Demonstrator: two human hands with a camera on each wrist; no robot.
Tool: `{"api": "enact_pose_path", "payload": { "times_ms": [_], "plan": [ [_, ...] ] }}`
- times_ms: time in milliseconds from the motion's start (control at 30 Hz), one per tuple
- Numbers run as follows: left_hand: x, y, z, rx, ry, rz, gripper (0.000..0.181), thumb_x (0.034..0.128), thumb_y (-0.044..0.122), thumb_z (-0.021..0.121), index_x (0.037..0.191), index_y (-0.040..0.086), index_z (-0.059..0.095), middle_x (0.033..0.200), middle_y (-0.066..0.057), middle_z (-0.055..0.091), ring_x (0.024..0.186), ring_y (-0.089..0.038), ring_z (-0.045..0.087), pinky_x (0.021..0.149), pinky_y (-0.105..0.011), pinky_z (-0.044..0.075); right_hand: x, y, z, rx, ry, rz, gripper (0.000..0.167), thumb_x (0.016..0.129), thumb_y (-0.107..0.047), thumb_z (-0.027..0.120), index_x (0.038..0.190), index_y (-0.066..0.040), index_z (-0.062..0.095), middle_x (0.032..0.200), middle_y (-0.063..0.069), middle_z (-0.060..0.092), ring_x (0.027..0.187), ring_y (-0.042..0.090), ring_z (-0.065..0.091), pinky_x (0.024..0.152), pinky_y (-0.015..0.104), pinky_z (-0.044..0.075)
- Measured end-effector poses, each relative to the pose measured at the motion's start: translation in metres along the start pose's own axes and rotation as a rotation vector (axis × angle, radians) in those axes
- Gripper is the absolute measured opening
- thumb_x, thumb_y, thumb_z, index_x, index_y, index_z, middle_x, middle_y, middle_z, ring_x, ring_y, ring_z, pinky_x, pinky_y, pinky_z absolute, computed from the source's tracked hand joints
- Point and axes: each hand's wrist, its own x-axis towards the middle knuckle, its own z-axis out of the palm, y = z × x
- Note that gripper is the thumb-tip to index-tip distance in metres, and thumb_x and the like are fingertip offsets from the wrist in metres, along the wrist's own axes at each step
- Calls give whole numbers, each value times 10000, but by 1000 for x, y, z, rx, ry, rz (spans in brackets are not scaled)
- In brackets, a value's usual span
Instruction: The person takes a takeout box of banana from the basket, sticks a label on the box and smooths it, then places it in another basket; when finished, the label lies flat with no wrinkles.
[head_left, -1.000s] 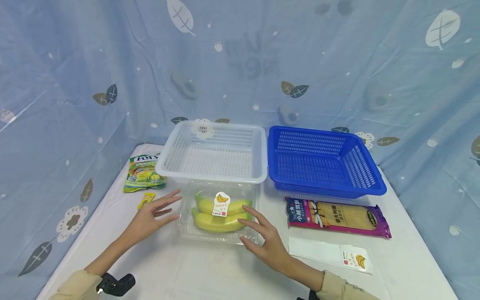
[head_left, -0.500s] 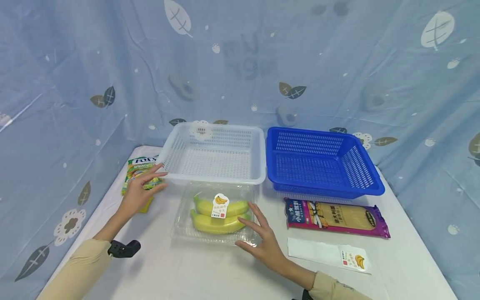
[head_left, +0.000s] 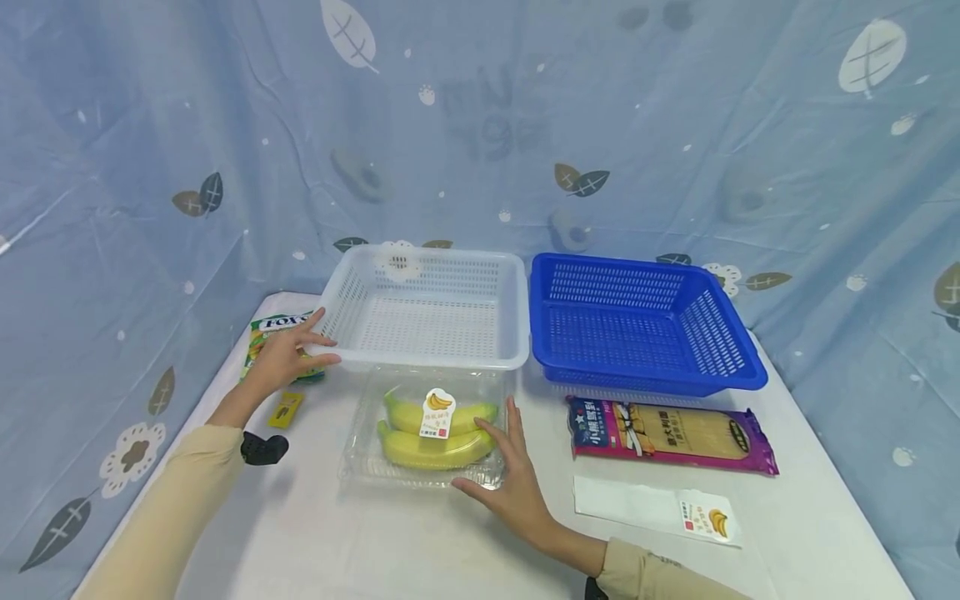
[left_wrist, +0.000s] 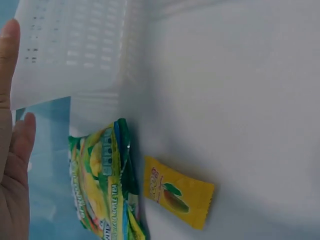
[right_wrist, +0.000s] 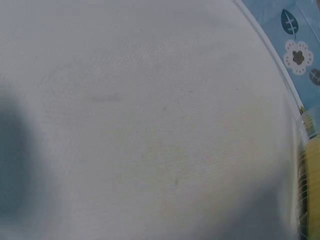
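My left hand (head_left: 288,357) is at the left front corner of the white basket (head_left: 431,362), fingers extended and apart. Whether it touches the rim, I cannot tell. Partly behind it lies a green Fox's candy bag (left_wrist: 97,175). A small yellow candy packet (left_wrist: 177,192) sits just in front of the bag. My right hand (head_left: 517,492) is at the right front corner of a clear plastic box (head_left: 363,454), thumb and fingers spread. Inside the box are two bananas (head_left: 438,450), and a banana sticker (head_left: 437,414) is on its lid. The right wrist view shows only the box's edge.
To the right of the white basket stands a blue basket (head_left: 645,371). In front of it lies a pack of spaghetti (head_left: 675,435), then a white strip (head_left: 626,502) with a banana sticker at one end. A patterned blue curtain (head_left: 480,125) hangs behind the table.
My left hand has moved from the clear box's left side up to the white basket's left front corner. The right hand has shifted slightly, its fingers now pointing farther away. The box has shifted slightly left.
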Motion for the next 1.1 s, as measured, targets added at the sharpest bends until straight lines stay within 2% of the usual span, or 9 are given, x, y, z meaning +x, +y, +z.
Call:
{"api": "enact_pose_path", "payload": {
  "times_ms": [100, 200, 300, 433, 533, 867, 1000, 1100],
  "plan": [
    [3, -2, -2, 16, 8, -5, 356, 740, 264, 820, 948, -16, 747, 1439, -246, 394, 448, -101, 323, 436, -240, 320, 1, 0, 1, 67, 13, 14, 726, 687, -219, 864, 1330, -135, 537, 1599, 153, 42, 1425, 448, 20, 1155, 422, 134],
    [3, -3, 0, 51, 38, 2, 353, 700, 263, 844, 890, -19, 751, 1401, -252, 438, 430, -100, 266, 426, -245, 293, 1, 1, 2, 181, 22, 20, 678, 675, -107, 862, 1284, -72, 566, 1593, 178, 30, 1420, 454, -19, 1130, 214, 125],
    [2, -4, 1, 85, 80, 26, 357, 665, 264, 860, 849, -22, 751, 1354, -263, 482, 417, -63, 199, 415, -238, 266, 1, 2, 4, 279, 26, 17, 646, 666, -5, 845, 1252, -7, 573, 1585, 210, 11, 1414, 463, -50, 1093, 142, 149],
    [2, -2, 2, 109, 134, 79, 356, 631, 257, 873, 802, -29, 748, 1289, -278, 523, 401, -15, 133, 388, -231, 245, 0, 1, 4, 346, 41, 19, 567, 670, 24, 830, 1182, 46, 587, 1587, 198, 21, 1423, 432, -58, 1097, 172, 171],
    [3, 1, 1, 122, 141, 90, 346, 623, 253, 877, 780, -27, 746, 1271, -275, 535, 396, -22, 120, 370, -230, 236, 0, 2, 4, 369, 64, 14, 486, 674, 21, 826, 1100, 65, 598, 1582, 208, 50, 1426, 424, -41, 1103, 204, 183],
    [6, 8, -3, 143, 65, 0, 327, 642, 241, 870, 777, -24, 736, 1303, -242, 518, 429, -82, 147, 393, -231, 228, -1, 1, 3, 389, 111, 5, 341, 653, 64, 813, 880, 65, 558, 1563, 169, 197, 1423, 439, 12, 1111, 222, 203],
    [6, 9, -3, 129, 51, -44, 346, 647, 258, 860, 788, -30, 730, 1320, -238, 502, 440, -84, 150, 410, -231, 225, -2, -3, 1, 410, 106, -8, 318, 660, 75, 801, 839, 50, 540, 1551, 176, 224, 1420, 445, 6, 1108, 280, 222],
    [5, 9, -4, 121, 54, -53, 344, 646, 262, 856, 780, -27, 725, 1319, -237, 502, 446, -85, 156, 416, -234, 227, -2, -4, -1, 401, 101, -24, 305, 670, 71, 796, 842, 35, 546, 1550, 187, 219, 1413, 448, 15, 1103, 308, 228]
  ]
}}
